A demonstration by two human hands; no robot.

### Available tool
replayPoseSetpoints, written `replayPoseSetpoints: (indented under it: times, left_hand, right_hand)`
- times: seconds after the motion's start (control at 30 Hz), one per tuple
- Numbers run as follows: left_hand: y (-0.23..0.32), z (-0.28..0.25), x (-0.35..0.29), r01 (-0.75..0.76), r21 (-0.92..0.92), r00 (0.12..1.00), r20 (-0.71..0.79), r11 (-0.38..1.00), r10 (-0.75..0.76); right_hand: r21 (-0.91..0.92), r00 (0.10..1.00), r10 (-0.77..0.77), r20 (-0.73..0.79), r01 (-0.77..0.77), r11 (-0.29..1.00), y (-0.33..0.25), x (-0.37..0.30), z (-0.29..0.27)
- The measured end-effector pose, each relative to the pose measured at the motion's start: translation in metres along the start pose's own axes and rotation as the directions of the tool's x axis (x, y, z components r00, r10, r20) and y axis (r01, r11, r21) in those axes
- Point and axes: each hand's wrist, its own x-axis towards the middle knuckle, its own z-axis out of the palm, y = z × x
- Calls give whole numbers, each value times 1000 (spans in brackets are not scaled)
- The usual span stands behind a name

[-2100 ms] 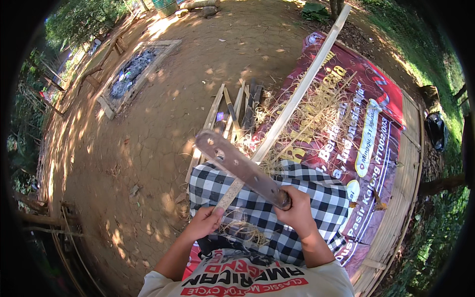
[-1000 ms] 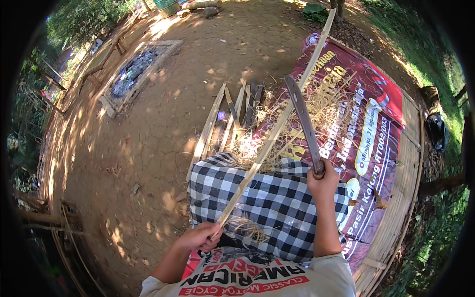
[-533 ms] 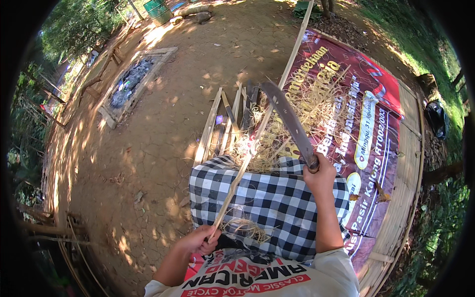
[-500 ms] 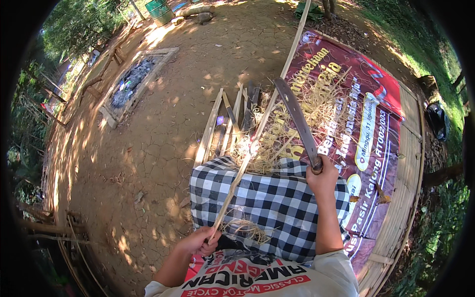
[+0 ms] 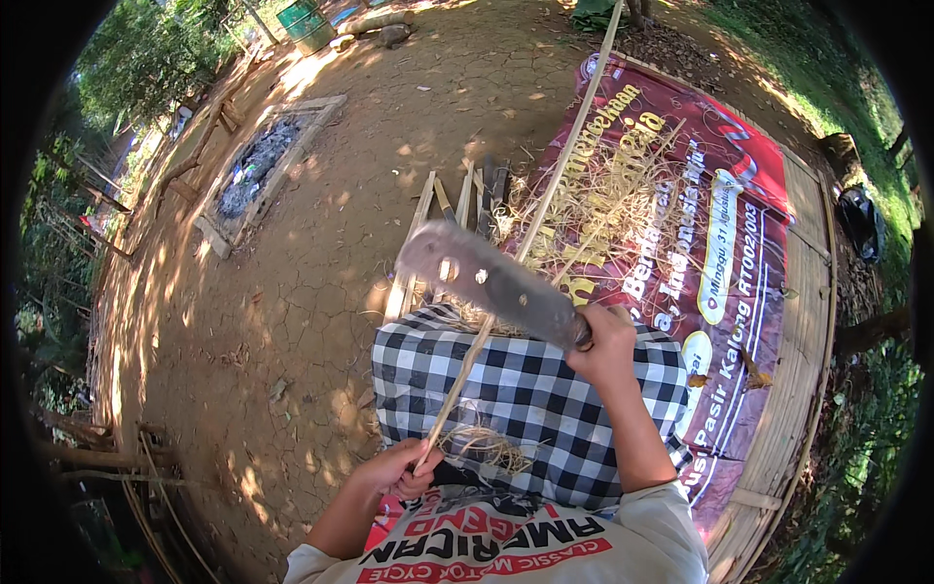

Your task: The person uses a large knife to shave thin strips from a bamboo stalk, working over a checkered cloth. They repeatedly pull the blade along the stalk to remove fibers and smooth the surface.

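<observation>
A: While the left hand (image 5: 397, 469) sits at 7 o'clock, what's it got?

B: Near end of a wood strip (image 5: 533, 234). Fingers curled closed round it, no gap visible. Strip runs up toward 1 o'clock, past the top edge of the view.

A: Right hand (image 5: 605, 346)?

B: At 4 o'clock, fist wrapped round the handle of a big knife (image 5: 501, 294). Blade points to 10 o'clock, wide face showing, row of holes in it, bit blurred.

A: Touching the strip?

B: Can't tell. Blade crosses in front of the strip near centre and hides part of it.

A: Under that?

B: Black-and-white checked cloth (image 5: 516, 389) over the lap, around 5 to 6 o'clock. Small clump of shavings on it, just beside the left hand.

A: Rest of it, quick.

B: Heap of pale shavings (image 5: 628, 200) at 2 o'clock, on a dark red banner (image 5: 754, 234). Banner's over a bamboo platform (image 5: 809, 292), edge showing at 3. More wood pieces (image 5: 416, 216) on the ground at 11, partly behind the blade. Ash pit (image 5: 258, 165) at 10, framed. Green drum (image 5: 306, 27) far off at 11.
</observation>
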Motion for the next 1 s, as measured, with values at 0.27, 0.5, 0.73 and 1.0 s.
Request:
replayPoseSetpoints:
  times: [0.27,0.5,0.73,1.0]
  left_hand:
    - [-22,-15,3,-32,-128,994,97,991,45]
    - [15,16,23,-17,229,950,-301,973,87]
    - [-12,-10,11,43,719,758,-476,694,446]
    - [-46,-61,-9,35,788,606,-506,615,613]
  right_hand:
    - [231,933,341,-118,-308,923,4,-9,-18]
    - [200,992,-119,46,107,974,-43,-11,-16]
    - [77,989,116,96,-124,989,-20,-7,-7]
    - [9,969,244,38,-244,970,-3,-7,6]
